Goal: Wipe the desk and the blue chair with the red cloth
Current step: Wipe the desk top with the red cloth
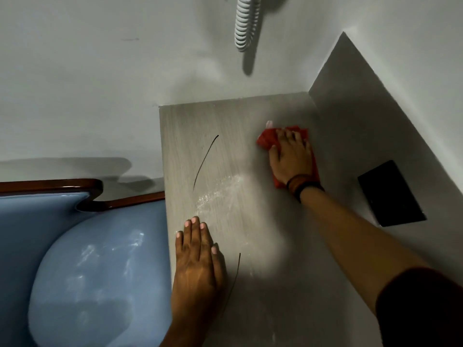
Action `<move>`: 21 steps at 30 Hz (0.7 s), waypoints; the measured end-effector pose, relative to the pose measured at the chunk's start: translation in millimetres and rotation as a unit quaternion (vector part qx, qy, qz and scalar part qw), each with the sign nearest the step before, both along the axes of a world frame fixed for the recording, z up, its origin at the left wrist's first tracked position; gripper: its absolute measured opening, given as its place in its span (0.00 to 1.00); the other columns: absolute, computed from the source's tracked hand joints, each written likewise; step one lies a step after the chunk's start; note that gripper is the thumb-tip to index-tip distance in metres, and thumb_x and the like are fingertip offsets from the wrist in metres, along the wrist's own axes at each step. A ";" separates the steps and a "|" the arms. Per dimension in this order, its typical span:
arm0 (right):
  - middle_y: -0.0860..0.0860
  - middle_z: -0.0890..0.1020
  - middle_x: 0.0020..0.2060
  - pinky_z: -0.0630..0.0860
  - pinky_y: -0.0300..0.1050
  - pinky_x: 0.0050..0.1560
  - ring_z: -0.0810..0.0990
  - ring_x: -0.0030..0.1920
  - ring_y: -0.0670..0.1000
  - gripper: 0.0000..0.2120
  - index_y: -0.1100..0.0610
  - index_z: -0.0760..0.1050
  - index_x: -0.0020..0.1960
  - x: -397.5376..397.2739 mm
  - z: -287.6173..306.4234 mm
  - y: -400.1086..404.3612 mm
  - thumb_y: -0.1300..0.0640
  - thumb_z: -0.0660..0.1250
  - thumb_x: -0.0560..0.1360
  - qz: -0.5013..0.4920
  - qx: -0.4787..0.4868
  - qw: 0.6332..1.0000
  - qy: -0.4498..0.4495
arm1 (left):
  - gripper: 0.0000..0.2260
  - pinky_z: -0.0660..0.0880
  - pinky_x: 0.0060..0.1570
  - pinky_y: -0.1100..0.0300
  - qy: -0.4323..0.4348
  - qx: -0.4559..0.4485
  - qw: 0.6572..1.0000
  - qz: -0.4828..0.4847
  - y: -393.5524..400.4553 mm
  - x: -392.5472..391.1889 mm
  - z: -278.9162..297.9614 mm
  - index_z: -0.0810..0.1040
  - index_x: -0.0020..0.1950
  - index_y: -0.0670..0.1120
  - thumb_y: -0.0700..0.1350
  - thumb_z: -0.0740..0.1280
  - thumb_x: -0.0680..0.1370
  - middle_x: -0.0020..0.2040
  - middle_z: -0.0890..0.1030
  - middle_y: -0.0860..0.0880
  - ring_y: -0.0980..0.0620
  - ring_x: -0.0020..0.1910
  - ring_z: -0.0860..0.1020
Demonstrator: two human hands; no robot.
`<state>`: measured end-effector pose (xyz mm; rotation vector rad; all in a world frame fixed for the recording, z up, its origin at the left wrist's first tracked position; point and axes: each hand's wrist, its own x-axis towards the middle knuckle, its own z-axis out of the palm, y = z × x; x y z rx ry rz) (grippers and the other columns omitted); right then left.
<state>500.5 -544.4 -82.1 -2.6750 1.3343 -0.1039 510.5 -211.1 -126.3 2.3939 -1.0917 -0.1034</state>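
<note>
A white wall (pixel 100 71) backs the scene, and a pale wood-grain tabletop (pixel 263 221) butts against it in a corner. Left of the tabletop stands the blue chair (pixel 100 259), its glossy padded seat edged with a dark wooden frame (pixel 75 185). A coiled white cord (pixel 244 23) hangs down the wall above. A black flat object (pixel 390 194) lies near the tabletop's right side. The left hand (pixel 198 266) lies flat, fingers straight and loose, grasping nothing, near the tabletop's left edge. The right hand (pixel 292 156), a dark band at its wrist, presses palm-down on the red cloth (pixel 268 139), spread fingers pinning it to the tabletop toward the far right corner. A whitish smear (pixel 218 194) shows between the hands.
</note>
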 end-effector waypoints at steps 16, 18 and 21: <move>0.52 0.63 0.81 0.49 0.60 0.82 0.56 0.83 0.55 0.30 0.53 0.59 0.82 97.6 1.8 59.8 0.47 0.54 0.81 0.084 0.012 0.996 -0.038 | 0.27 0.49 0.84 0.43 0.025 0.017 1.000 0.003 -2.8 -1.9 4.8 0.58 0.84 0.38 0.47 0.52 0.86 0.86 0.55 0.41 0.46 0.86 0.48; 0.50 0.61 0.82 0.48 0.59 0.83 0.54 0.83 0.54 0.29 0.52 0.57 0.83 87.0 2.8 125.5 0.45 0.49 0.83 0.210 0.020 0.977 -0.020 | 0.27 0.49 0.84 0.44 0.022 0.023 0.999 0.006 -1.9 -2.0 6.9 0.60 0.83 0.37 0.47 0.53 0.86 0.85 0.57 0.40 0.46 0.86 0.49; 0.47 0.62 0.82 0.49 0.57 0.83 0.56 0.83 0.51 0.28 0.50 0.58 0.82 50.0 0.2 152.4 0.44 0.49 0.84 0.330 0.018 0.943 -0.033 | 0.27 0.48 0.84 0.44 0.013 0.031 0.999 -0.001 -1.8 -0.6 8.2 0.62 0.82 0.36 0.48 0.51 0.86 0.84 0.59 0.38 0.44 0.86 0.52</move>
